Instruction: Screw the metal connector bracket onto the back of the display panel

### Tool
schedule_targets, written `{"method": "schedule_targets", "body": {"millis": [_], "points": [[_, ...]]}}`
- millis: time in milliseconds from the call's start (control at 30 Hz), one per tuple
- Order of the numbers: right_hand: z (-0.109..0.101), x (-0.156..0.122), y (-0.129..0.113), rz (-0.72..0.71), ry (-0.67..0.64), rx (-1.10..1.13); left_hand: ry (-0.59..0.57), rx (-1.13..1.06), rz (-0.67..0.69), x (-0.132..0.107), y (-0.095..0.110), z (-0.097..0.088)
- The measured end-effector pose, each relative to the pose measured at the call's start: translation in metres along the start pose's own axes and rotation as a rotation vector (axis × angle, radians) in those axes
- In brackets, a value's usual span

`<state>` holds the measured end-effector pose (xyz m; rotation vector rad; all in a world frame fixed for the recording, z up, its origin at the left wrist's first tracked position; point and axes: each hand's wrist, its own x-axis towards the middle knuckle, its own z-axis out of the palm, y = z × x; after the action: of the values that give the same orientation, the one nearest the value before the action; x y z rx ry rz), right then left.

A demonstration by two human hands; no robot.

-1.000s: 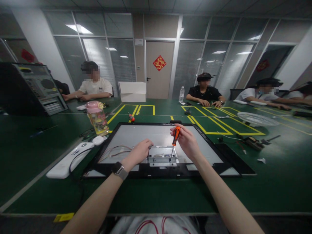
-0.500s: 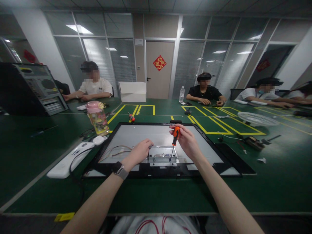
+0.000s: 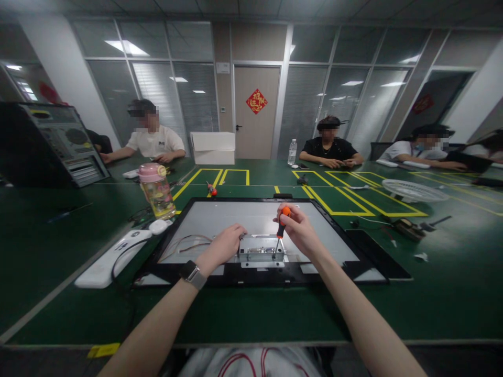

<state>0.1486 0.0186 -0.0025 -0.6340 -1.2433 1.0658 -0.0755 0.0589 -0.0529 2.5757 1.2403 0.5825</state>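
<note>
A flat monitor panel (image 3: 220, 214) with a black frame lies back-up on the green table in front of me. A small metal bracket box (image 3: 261, 250) sits on its near middle. My right hand (image 3: 302, 231) is closed round an orange-and-black screwdriver (image 3: 282, 224), held upright with its tip on the bracket's right side. My left hand (image 3: 223, 245), with a watch on the wrist, is curled with its fingertips pressed against the bracket's left edge. Thin wires (image 3: 184, 243) run across the panel to the left of that hand.
A white power strip (image 3: 110, 257) and a pink-lidded bottle (image 3: 156, 189) lie to the left, a computer case (image 3: 51, 141) further left. A white fan grille (image 3: 414, 190) and small tools lie right. Several people sit at the table's far side; a white box (image 3: 212, 147) stands there.
My right hand has closed further over the screwdriver handle and shifted slightly, so less orange shows. My left hand stays on the bracket.
</note>
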Motion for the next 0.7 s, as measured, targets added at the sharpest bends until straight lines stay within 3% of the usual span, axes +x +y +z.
{"method": "schedule_targets", "body": {"millis": [200,433,700], "points": [[0.0002,-0.0002,-0.0005,-0.02,-0.008,0.001,0.001,-0.006,-0.002,-0.0003,0.0001,-0.0004],[0.0003,0.0018,0.0002,0.059,-0.096,0.115,0.012,-0.006,0.005,0.0003,-0.0011,0.0015],[-0.0068,0.0017,-0.0037,0.047,-0.024,0.143,0.01,-0.005,0.012,-0.0013,0.0003,-0.0001]]}}
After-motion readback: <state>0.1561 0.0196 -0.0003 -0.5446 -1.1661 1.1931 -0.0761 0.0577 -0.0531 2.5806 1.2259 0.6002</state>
